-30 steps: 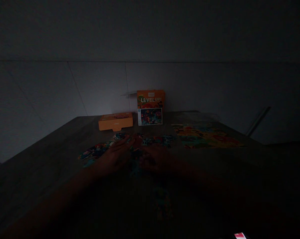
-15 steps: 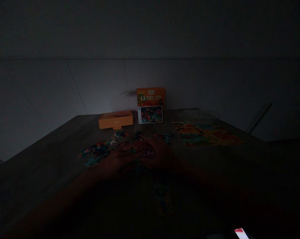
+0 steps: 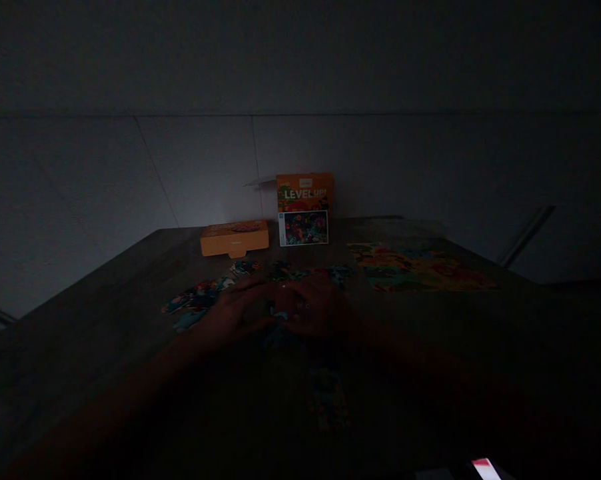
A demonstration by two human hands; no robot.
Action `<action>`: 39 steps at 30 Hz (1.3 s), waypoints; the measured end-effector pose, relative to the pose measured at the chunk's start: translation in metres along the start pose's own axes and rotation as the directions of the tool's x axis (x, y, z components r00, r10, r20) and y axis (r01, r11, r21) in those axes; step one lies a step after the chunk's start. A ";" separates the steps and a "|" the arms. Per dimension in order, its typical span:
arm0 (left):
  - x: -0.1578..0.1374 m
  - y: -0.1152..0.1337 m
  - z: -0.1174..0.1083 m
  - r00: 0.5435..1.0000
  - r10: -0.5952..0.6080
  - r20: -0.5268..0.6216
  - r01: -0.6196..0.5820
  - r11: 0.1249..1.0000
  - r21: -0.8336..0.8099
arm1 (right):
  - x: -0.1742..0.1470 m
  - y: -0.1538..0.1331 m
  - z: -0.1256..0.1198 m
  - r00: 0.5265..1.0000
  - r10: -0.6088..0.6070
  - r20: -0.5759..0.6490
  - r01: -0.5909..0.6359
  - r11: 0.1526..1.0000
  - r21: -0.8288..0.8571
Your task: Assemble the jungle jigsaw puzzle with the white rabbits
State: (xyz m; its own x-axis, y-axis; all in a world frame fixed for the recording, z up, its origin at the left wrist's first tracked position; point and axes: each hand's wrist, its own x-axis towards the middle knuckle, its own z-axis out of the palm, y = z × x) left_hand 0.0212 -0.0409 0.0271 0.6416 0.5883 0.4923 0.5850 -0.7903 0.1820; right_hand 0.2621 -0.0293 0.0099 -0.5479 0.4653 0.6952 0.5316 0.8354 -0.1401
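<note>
In dim light both hands are low over the table, close together around colourful jigsaw puzzle pieces (image 3: 279, 313). My left hand (image 3: 233, 312) has its thumb and fingers apart, curved at the left side of these pieces. From the right, my right hand (image 3: 323, 307) rests over their edge, thumb and fingers spread, with a purple patch showing between them. Darkness hides the fingertips' exact contact. Loose puzzle pieces (image 3: 195, 300) lie in a pile beside my left hand, and more puzzle pieces (image 3: 338, 275) lie just beyond my right hand.
An orange box (image 3: 234, 240) lies at the back left. Against the wall stands a "LEVEL UP!" box (image 3: 305, 193) with a picture card (image 3: 304, 229) before it. A colourful sheet (image 3: 425, 268) lies at right. Nearer me are dim patterned pieces (image 3: 329, 400) and a lit screen (image 3: 486, 469).
My hands have moved slightly apart, uncovering more of the pieces between them. The left fingers have drawn back from the right hand. The view has shifted a little.
</note>
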 end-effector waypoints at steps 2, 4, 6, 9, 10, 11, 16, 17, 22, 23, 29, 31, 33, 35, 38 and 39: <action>0.001 0.000 -0.001 1.000 -0.005 0.019 0.005 1.000 -0.011 | 0.000 -0.001 0.000 1.000 0.000 0.028 -0.001 1.000 0.011; 0.000 -0.006 -0.005 0.999 -0.037 0.039 0.036 0.999 0.019 | 0.000 0.001 0.001 0.999 0.009 0.048 -0.010 1.000 0.000; -0.002 -0.022 -0.011 0.994 -0.108 0.029 0.105 0.991 0.086 | -0.001 0.005 0.002 0.998 0.038 0.056 -0.036 0.998 -0.043; -0.008 -0.058 -0.024 0.950 -0.271 -0.157 0.302 0.924 0.235 | -0.004 0.013 0.003 0.993 0.075 0.088 -0.065 0.992 -0.111; -0.011 -0.070 -0.028 0.928 -0.325 -0.182 0.366 0.886 0.285 | -0.005 0.016 0.003 0.990 0.077 0.114 -0.063 0.991 -0.116; -0.015 -0.081 -0.031 0.899 -0.382 -0.216 0.435 0.841 0.321 | -0.005 0.018 0.004 0.986 0.080 0.144 -0.064 0.992 -0.112; -0.030 -0.111 -0.036 0.692 -0.628 -0.356 0.722 0.593 0.357 | -0.008 0.022 0.004 0.944 0.122 0.307 -0.112 0.992 -0.049; -0.031 -0.113 -0.036 0.660 -0.659 -0.360 0.750 0.561 0.349 | -0.008 0.023 0.004 0.936 0.117 0.333 -0.112 0.993 -0.035; -0.033 -0.115 -0.034 0.600 -0.742 -0.299 0.796 0.518 0.312 | -0.006 0.023 -0.002 0.919 0.077 0.386 -0.093 0.995 0.022; -0.032 -0.114 -0.034 0.612 -0.741 -0.278 0.787 0.534 0.310 | -0.006 0.023 -0.003 0.917 0.076 0.391 -0.092 0.995 0.023; -0.026 -0.105 -0.024 0.809 -0.588 0.010 0.565 0.782 0.262 | -0.004 0.020 -0.005 0.910 0.080 0.408 -0.091 0.996 0.007; -0.024 -0.100 -0.019 0.832 -0.547 0.093 0.509 0.820 0.262 | -0.004 0.020 -0.005 0.909 0.083 0.409 -0.097 0.995 0.015; -0.024 -0.096 -0.016 0.828 -0.542 0.142 0.493 0.825 0.274 | -0.004 0.021 -0.005 0.909 0.081 0.409 -0.099 0.995 0.022; -0.024 -0.095 -0.016 0.816 -0.553 0.166 0.497 0.819 0.287 | -0.004 0.022 -0.005 0.911 0.078 0.406 -0.098 0.995 0.029; -0.024 -0.098 -0.019 0.821 -0.531 0.210 0.473 0.838 0.273 | -0.005 0.023 -0.005 0.913 0.068 0.403 -0.091 0.995 0.037; -0.024 -0.100 -0.021 0.828 -0.513 0.226 0.456 0.851 0.262 | -0.005 0.023 -0.005 0.915 0.065 0.399 -0.088 0.995 0.038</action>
State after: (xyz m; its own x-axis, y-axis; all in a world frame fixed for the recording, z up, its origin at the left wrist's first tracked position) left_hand -0.0633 0.0203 0.0145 0.3434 0.9313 0.1217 0.9199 -0.3597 0.1564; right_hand 0.2798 -0.0138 0.0068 -0.7242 0.5969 0.3452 0.5526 0.8019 -0.2272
